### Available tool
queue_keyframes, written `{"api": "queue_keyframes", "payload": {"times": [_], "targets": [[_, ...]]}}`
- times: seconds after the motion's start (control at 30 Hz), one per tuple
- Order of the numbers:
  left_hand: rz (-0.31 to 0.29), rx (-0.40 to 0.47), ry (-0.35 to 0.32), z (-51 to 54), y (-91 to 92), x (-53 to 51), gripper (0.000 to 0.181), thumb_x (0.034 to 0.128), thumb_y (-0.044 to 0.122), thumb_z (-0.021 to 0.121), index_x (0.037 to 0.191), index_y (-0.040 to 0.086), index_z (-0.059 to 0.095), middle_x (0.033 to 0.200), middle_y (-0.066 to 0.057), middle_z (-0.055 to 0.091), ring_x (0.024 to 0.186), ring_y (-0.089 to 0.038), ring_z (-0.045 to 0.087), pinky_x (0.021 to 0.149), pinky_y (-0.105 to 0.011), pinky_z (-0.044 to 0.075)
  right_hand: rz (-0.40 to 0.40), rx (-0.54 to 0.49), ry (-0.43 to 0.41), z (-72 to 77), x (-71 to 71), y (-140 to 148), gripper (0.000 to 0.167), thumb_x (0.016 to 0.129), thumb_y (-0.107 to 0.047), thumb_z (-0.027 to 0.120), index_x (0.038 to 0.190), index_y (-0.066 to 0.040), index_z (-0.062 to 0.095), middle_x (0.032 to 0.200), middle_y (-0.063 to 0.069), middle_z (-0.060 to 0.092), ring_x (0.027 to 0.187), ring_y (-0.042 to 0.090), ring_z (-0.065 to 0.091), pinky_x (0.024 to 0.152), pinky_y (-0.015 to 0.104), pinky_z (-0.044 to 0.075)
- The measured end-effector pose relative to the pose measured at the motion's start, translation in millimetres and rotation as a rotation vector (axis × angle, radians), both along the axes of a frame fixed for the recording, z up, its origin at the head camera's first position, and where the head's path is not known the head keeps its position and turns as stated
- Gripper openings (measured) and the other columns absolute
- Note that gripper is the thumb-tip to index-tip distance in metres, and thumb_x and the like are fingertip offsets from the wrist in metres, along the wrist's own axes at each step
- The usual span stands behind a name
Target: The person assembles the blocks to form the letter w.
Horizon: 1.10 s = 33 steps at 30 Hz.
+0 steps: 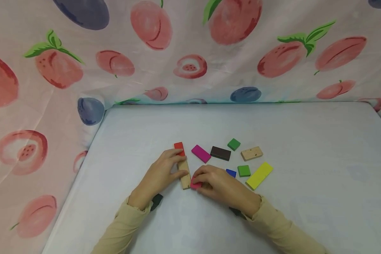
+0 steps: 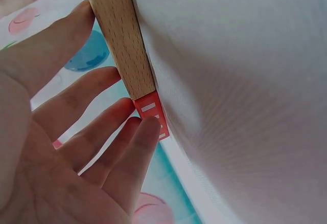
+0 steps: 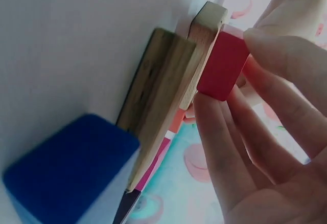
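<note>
My left hand (image 1: 162, 171) rests its fingers along a row made of a small red block (image 1: 179, 146) and a long plain wooden block (image 1: 185, 173). In the left wrist view, the thumb (image 2: 82, 22) touches the side of the wood and a fingertip lies over the printed red block (image 2: 148, 109). My right hand (image 1: 220, 185) pinches a pink block (image 3: 225, 63) between thumb and fingers, right beside the near end of the wooden block. In the head view most of that pink block is hidden by the fingers.
Beyond my right hand lie magenta (image 1: 201, 153), dark brown (image 1: 220, 153), green (image 1: 244, 171), yellow (image 1: 259, 175), plain wooden (image 1: 252, 153) and partly hidden blue (image 1: 231, 173) blocks. Another green block (image 1: 234, 144) is farther back. A fruit-patterned cloth (image 1: 190, 35) hangs behind the white table (image 1: 320, 176).
</note>
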<state>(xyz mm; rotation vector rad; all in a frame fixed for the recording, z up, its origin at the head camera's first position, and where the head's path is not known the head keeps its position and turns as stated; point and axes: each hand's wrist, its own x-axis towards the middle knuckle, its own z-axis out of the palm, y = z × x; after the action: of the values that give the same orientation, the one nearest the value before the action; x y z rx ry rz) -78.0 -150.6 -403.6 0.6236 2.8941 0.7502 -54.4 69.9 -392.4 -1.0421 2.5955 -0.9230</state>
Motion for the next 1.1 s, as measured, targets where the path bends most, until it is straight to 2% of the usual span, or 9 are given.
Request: {"api": "queue_keyframes", "payload": {"times": [0.13, 0.37, 0.67, 0.87, 1.1], "targets": [[-0.002, 0.004, -0.006, 0.2, 0.3, -0.3, 0.048, 0.0843, 0.03, 0.08, 0.125, 0.008, 0.068, 0.144, -0.008, 0.053, 0.137, -0.025, 0.043, 0.106, -0.043, 0.048, 0.042, -0.013, -0.018, -0.1, 1.6, 0.4, 0.018, 0.084, -0.011, 0.08, 0.102, -0.008, 0.078, 0.107, 0.0, 0.068, 0.098, 0.013, 0.064, 0.084, 0.02, 0.056], [-0.003, -0.004, -0.008, -1.6, -0.3, -1.1, 0.047, 0.0853, 0.032, 0.079, 0.125, 0.009, 0.069, 0.144, -0.007, 0.053, 0.138, -0.025, 0.043, 0.106, -0.043, 0.047, 0.07, -0.002, -0.046, 0.8, 3.4, -0.1, 0.02, 0.085, -0.012, 0.08, 0.104, -0.01, 0.078, 0.108, -0.001, 0.068, 0.101, 0.012, 0.064, 0.087, 0.022, 0.056], [0.002, -0.005, -0.005, -1.7, -0.1, -0.9, 0.048, 0.0844, 0.031, 0.08, 0.125, 0.008, 0.069, 0.143, -0.007, 0.053, 0.137, -0.025, 0.044, 0.107, -0.043, 0.047, 0.112, 0.036, -0.008, 0.1, 5.9, 1.1, 0.018, 0.086, -0.016, 0.079, 0.104, -0.015, 0.079, 0.108, -0.004, 0.069, 0.101, 0.01, 0.063, 0.098, 0.04, 0.052], [0.008, -0.004, -0.011, -1.7, 0.4, -1.2, 0.048, 0.0843, 0.03, 0.08, 0.125, 0.008, 0.069, 0.143, -0.006, 0.053, 0.138, -0.024, 0.043, 0.106, -0.043, 0.047, 0.122, 0.037, -0.003, -2.6, 8.0, 0.3, 0.017, 0.085, -0.017, 0.08, 0.102, -0.015, 0.079, 0.107, -0.004, 0.069, 0.101, 0.009, 0.063, 0.089, 0.031, 0.052], [0.009, -0.001, -0.018, 1.5, 0.8, 0.0, 0.048, 0.0845, 0.03, 0.08, 0.125, 0.008, 0.068, 0.144, -0.007, 0.053, 0.138, -0.024, 0.043, 0.106, -0.044, 0.047, 0.142, 0.028, -0.032, -3.8, 9.5, -2.1, 0.017, 0.085, -0.015, 0.079, 0.102, -0.013, 0.078, 0.107, -0.002, 0.068, 0.101, 0.009, 0.065, 0.088, 0.021, 0.055]]}}
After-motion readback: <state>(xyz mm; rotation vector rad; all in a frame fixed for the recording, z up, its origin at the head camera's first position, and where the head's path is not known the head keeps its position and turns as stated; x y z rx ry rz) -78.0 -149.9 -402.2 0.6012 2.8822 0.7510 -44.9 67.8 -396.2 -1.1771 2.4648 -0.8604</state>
